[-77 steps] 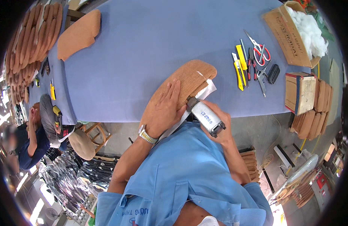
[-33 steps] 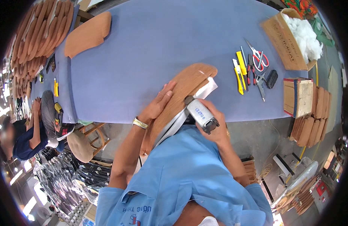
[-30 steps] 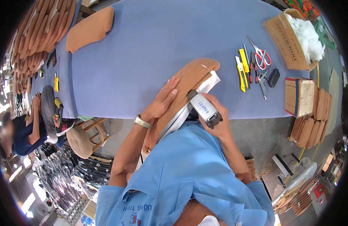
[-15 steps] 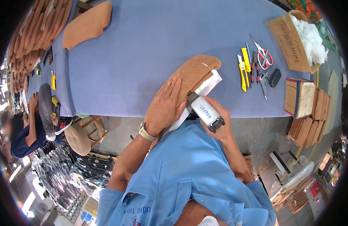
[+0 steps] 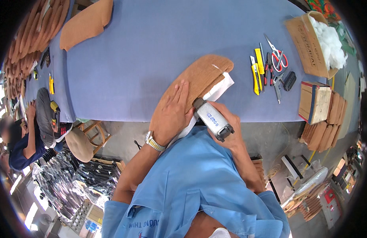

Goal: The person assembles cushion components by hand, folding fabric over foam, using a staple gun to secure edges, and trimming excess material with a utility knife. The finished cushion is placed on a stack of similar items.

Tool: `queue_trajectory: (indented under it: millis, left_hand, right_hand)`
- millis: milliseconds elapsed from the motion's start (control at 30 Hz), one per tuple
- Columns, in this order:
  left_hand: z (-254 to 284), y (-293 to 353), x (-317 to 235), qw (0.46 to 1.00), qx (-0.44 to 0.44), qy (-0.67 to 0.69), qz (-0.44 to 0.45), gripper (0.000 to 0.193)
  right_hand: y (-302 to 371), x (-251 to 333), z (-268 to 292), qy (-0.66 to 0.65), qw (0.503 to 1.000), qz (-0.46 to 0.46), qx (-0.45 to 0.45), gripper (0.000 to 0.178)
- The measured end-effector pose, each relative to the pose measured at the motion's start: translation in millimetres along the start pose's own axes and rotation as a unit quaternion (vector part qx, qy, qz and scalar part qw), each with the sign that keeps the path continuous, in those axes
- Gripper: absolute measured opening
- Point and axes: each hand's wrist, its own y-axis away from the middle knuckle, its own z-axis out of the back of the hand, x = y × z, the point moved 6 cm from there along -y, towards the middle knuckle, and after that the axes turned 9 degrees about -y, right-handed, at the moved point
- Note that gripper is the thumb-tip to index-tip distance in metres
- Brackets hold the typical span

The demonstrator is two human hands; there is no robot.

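A curved brown fabric-covered cushion panel [image 5: 199, 73] lies at the front edge of the blue table, with a white cloth flap [image 5: 220, 88] sticking out on its right side. My left hand [image 5: 174, 106] rests flat on the panel, fingers stretched out and pressing on the fabric. In my right hand [image 5: 230, 121] is a grey staple gun [image 5: 213, 120] with a black end, gripped from the right. Its nose [image 5: 198, 103] is at the panel's near inner edge, close to my left thumb; the exact contact point is hidden.
Yellow cutters [image 5: 255, 79], pliers [image 5: 268, 68], scissors [image 5: 276, 55] and a small air blow gun [image 5: 277, 85] lie to the right. Beyond them stands a cardboard box [image 5: 306, 45] of white stuffing. Another brown panel [image 5: 86, 23] is far left. A co-worker [image 5: 28, 146] sits at left.
The staple gun has shifted slightly left and toward my body along the panel's edge. My left hand stays flat on the panel. The whole view has turned a little.
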Motion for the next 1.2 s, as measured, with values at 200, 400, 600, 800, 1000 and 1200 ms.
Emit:
queue_trajectory:
  millis: [200, 400, 600, 800, 1000, 1200]
  left_hand:
    - [1, 3, 1, 0.999, -0.001, -0.027, -0.023, 0.088]
    - [3, 1, 5, 0.999, 0.001, -0.027, -0.022, 0.090]
    - [-20, -9, 11, 0.998, 0.035, 0.060, 0.004, 0.078]
    - [-33, 1, 17, 0.992, -0.028, 0.075, -0.097, 0.089]
    - [-8, -8, -35, 0.960, 0.033, 0.106, -0.258, 0.065]
    - [49, 31, -76, 0.958, 0.058, -0.026, -0.278, 0.071]
  right_hand:
    - [13, -4, -3, 0.000, 0.999, 0.032, 0.012, 0.063]
    - [8, -5, -14, 0.004, 1.000, -0.009, 0.030, 0.067]
    - [22, -24, -7, -0.068, 0.997, 0.028, 0.009, 0.085]
    - [24, -36, -17, 0.046, 0.992, 0.095, -0.070, 0.060]
    - [33, -34, -37, -0.027, 0.986, 0.090, -0.137, 0.048]
    - [39, -35, -64, 0.000, 0.976, 0.096, -0.195, 0.052]
